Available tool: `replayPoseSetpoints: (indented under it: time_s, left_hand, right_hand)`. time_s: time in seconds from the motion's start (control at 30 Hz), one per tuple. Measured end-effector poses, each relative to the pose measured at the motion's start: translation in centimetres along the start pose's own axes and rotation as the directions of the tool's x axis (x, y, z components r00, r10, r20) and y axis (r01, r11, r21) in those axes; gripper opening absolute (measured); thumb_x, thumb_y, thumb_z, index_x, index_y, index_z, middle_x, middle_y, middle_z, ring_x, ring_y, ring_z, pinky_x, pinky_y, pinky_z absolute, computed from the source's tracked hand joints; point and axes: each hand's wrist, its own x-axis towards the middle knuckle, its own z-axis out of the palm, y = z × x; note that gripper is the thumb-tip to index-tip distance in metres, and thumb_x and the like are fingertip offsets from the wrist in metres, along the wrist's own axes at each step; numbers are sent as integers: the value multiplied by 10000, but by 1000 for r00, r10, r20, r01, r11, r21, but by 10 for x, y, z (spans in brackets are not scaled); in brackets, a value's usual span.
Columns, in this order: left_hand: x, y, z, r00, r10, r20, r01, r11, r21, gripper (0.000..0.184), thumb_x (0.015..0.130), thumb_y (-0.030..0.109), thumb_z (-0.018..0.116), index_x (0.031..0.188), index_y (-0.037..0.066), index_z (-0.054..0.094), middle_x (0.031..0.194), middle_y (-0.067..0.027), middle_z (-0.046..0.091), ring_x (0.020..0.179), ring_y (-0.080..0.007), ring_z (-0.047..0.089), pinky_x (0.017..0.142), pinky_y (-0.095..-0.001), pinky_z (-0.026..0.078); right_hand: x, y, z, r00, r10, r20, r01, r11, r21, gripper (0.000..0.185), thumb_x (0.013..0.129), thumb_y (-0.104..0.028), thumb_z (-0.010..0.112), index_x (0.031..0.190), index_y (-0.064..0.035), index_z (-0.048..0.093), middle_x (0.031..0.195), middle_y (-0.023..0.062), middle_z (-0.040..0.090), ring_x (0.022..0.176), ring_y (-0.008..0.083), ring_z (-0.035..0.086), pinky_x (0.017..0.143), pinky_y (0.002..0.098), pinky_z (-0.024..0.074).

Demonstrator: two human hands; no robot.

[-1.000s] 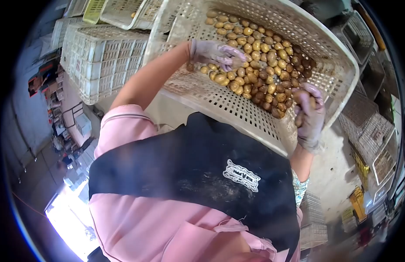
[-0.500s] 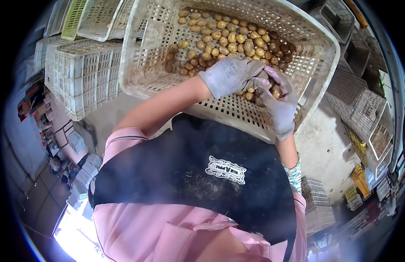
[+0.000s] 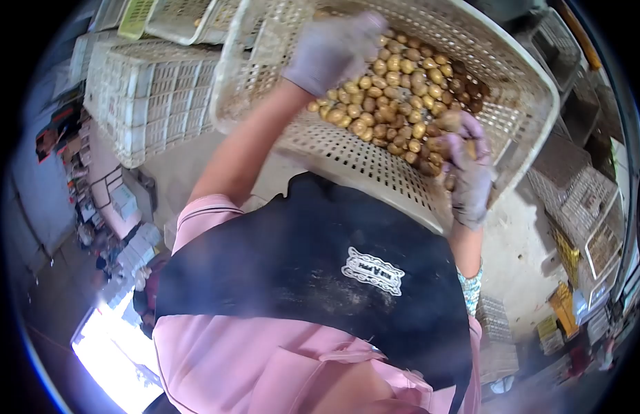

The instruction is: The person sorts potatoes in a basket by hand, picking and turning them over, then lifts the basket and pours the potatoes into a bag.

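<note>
A large pale plastic crate (image 3: pixel 361 165) with slotted walls holds many small yellow-brown potatoes (image 3: pixel 396 86), some darker at the right end. My left hand (image 3: pixel 337 54), in a grey-white glove, hangs over the far left part of the crate; motion smears its fingers and I cannot see whether anything is in them. My gloved right hand (image 3: pixel 472 169) is at the near right corner of the crate, its fingers curled around several of the potatoes. Purple-stained fingertips show on that glove.
Stacked white crates (image 3: pixel 151 103) stand to the left, with a green crate (image 3: pixel 134 19) behind. More crates (image 3: pixel 575 183) line the right side above the concrete floor (image 3: pixel 516 241). A dark apron (image 3: pixel 299 241) covers my front.
My hands were together over the near right part of the crate. Now the left has swung up and left, away from the right. The view has shifted, and more potatoes show in the middle.
</note>
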Motion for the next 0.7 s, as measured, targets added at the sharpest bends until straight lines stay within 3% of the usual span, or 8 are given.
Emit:
replayPoseSetpoints:
  time_s: [0.03,0.1,0.17,0.33,0.47,0.57,0.63,0.7]
  left_hand:
    - [5,-29,-30,947,254,-199,-168,913,371,231,834,294,635,881,79,704,731,-111,682,629,-240,642,588,-338,505]
    - [-11,-43,-103,764,-545,-345,552,829,-87,199,912,207,609,853,50,716,746,-32,702,637,-118,627,553,-223,478]
    - [-28,-11,-147,958,-177,-224,284,684,672,460,933,468,513,928,42,684,783,-229,653,757,-373,660,707,-478,493]
    - [-64,0,-163,623,-777,-89,246,87,965,400,880,387,602,1225,184,623,1194,-158,640,1120,-321,606,956,-434,467]
    - [-44,-23,-103,866,-471,170,107,505,856,373,804,73,635,1176,104,625,1159,-146,634,1001,-356,634,848,-418,510]
    - [-21,-58,-18,613,-723,317,91,464,881,231,853,92,554,996,-39,679,1031,-215,689,934,-327,685,784,-417,554]
    - [-13,-86,23,376,-731,570,-274,500,821,278,839,95,586,1061,-36,690,1089,-221,677,943,-297,688,798,-435,556]
    - [-12,-118,57,300,-611,733,-90,747,659,391,907,111,556,1278,-12,562,1249,-173,620,1100,-260,626,920,-375,525]
  right_hand:
    - [11,12,-18,997,-41,-70,32,991,-127,410,890,-59,668,1285,-70,555,1028,-14,599,724,46,564,531,161,401]
    - [12,8,-24,984,-144,-107,140,989,-39,401,905,-57,641,1295,-74,546,1026,-23,594,752,52,579,546,166,402]
    - [14,5,-30,984,-140,-110,133,989,-68,413,930,-131,633,1317,-53,512,1067,31,600,836,129,654,572,175,437]
    - [11,1,-28,994,-78,-70,75,996,-44,388,922,-90,620,1297,-43,529,1190,40,581,924,128,638,613,172,429]
    - [11,-3,-19,994,-69,-90,62,995,-78,385,935,-108,612,1299,-22,519,1237,54,563,938,149,642,648,193,466]
    - [19,4,-30,989,-145,-13,140,970,-197,365,938,-108,609,1282,-17,531,1230,53,570,928,137,639,629,183,459]
    - [20,8,-31,979,-203,-10,199,967,-158,347,935,-107,618,1263,-19,544,1210,58,583,902,118,637,600,176,446]
    - [19,3,-28,989,-114,-91,103,987,-122,353,930,-106,628,1263,-21,544,1186,59,595,885,111,639,586,174,440]
